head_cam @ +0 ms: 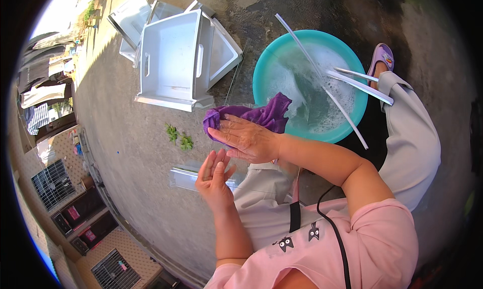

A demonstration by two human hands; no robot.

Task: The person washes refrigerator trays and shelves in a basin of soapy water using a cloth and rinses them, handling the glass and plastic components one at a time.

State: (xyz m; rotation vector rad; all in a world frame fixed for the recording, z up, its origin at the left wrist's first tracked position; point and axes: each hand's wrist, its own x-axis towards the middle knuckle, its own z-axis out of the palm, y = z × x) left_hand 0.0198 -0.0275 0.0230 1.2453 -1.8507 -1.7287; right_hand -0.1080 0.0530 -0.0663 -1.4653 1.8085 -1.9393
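Note:
My right hand (247, 138) lies nearly flat on a wet, bunched purple cloth (269, 113), fingers pointing left. Thin edge lines and a faint sheen suggest a clear pane (236, 72) beneath the cloth, though its outline is hard to follow. Just below the cloth, my left hand (216, 176) is raised with curled fingers, apparently gripping the pane's near edge. To the right of the cloth stands a turquoise basin (260, 81) of sudsy water. A long pale strip (302, 47) spans it, and two shiny strips (362, 86) rest against its right side.
White plastic drawers (169, 59) are piled on the concrete floor (136, 145) at upper left. Green leaves (185, 141) and a clear plastic bin (183, 179) lie near my left hand. My slippered foot (382, 61) is beside the basin. A black cable (337, 236) crosses my shirt.

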